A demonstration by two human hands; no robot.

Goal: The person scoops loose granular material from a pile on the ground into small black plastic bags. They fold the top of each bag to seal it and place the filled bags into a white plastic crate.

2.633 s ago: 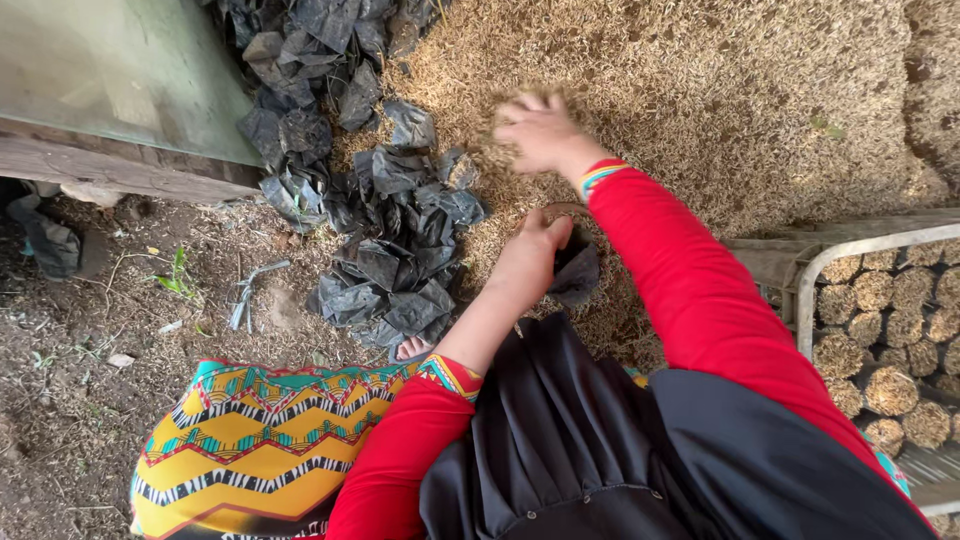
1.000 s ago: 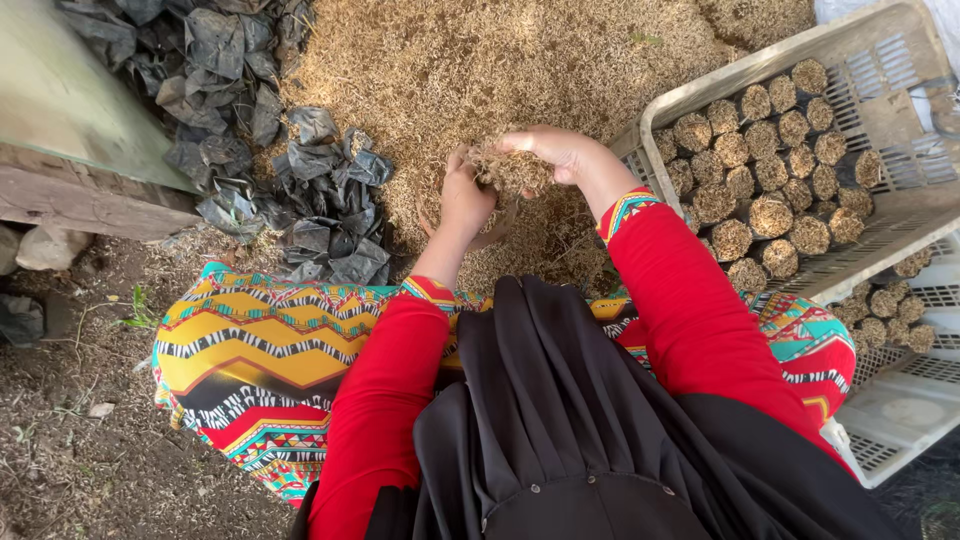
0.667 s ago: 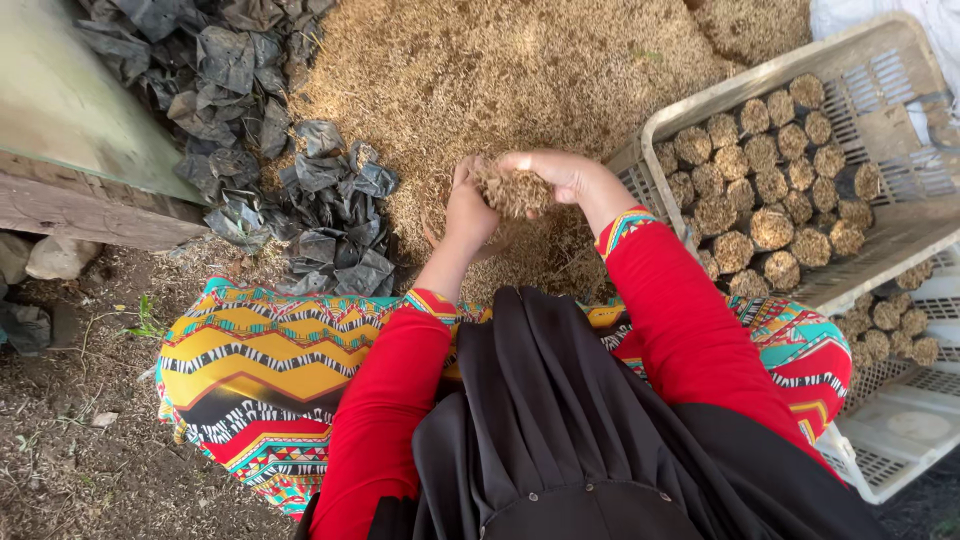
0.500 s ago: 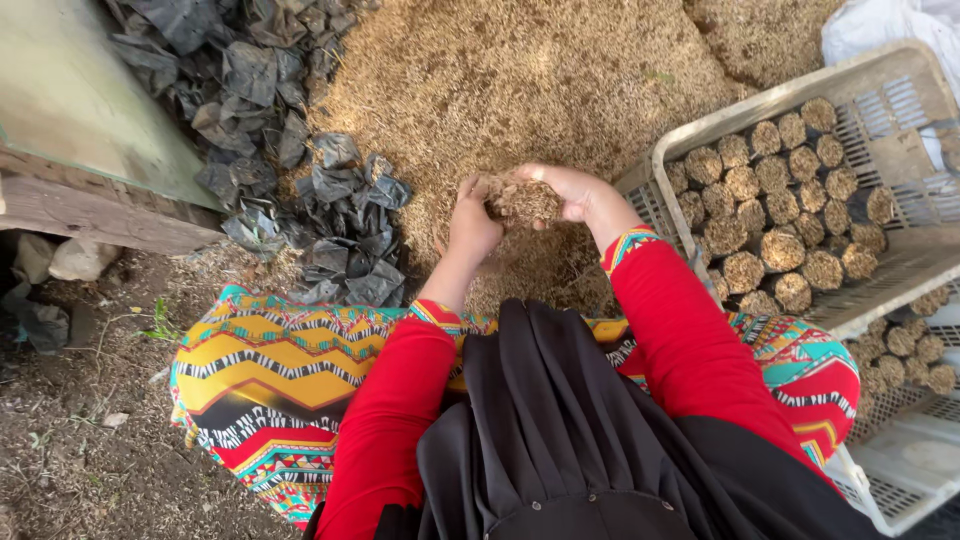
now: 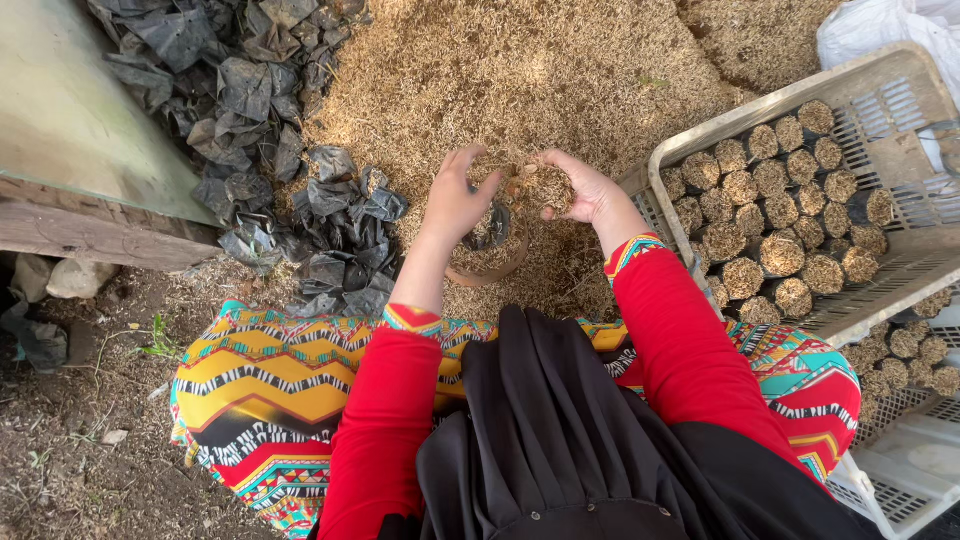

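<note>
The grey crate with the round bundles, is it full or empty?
Partly full: the grey crate holds rows of husk-filled bundles, but its right part is bare.

Bags point(image 5: 340, 225) left – husk pile point(image 5: 520, 80) – crate point(image 5: 800, 200) right

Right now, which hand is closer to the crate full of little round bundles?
Right. The right hand, cupping husk, is just beside the crate; the left hand sits farther off, on the far side of the right.
</note>
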